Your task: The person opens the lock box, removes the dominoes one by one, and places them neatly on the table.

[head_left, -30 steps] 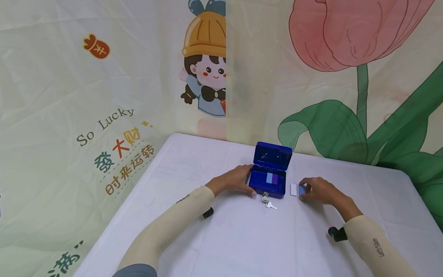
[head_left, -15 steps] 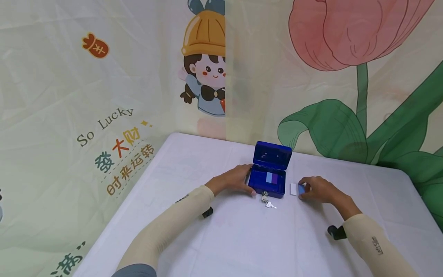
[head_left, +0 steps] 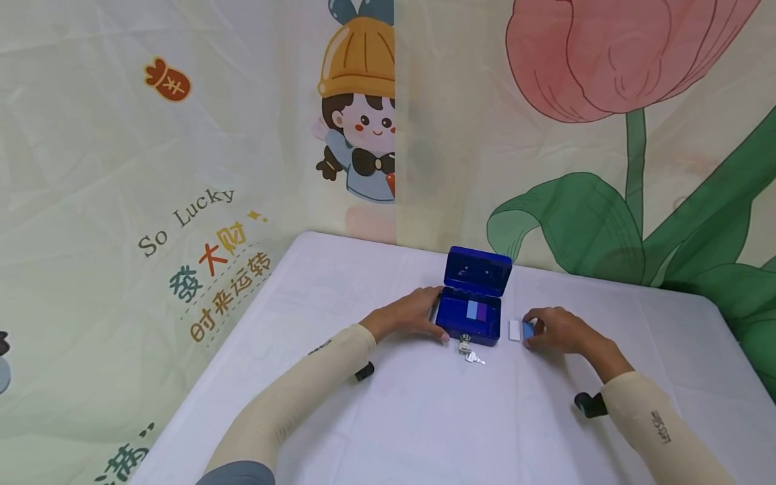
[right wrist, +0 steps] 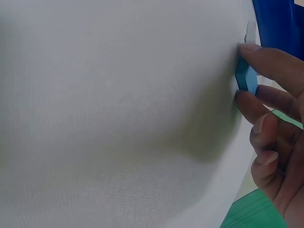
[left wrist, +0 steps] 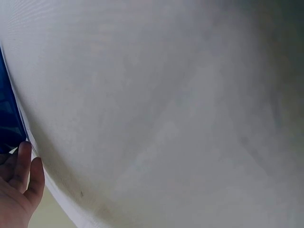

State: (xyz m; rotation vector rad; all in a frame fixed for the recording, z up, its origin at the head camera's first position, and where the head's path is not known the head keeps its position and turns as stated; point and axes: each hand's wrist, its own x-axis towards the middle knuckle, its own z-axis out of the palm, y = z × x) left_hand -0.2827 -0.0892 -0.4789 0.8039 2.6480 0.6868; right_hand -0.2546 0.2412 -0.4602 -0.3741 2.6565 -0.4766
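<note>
A small dark blue metal cash box stands with its lid raised at the back. Light blue and purple pieces lie side by side in it. Along its left side my left hand rests against the box, thumb by the front corner and fingers spread toward the back. The left wrist view shows these fingers nearly straight at the box edge. Right of the box, my right hand pinches a small light blue block between thumb and fingers. Just left of it lies a white flat piece.
A padlock hangs at the box front, with keys on the white tablecloth. The table's back edge runs close behind the lid, against a printed curtain. Black wrist cameras sit under the forearms.
</note>
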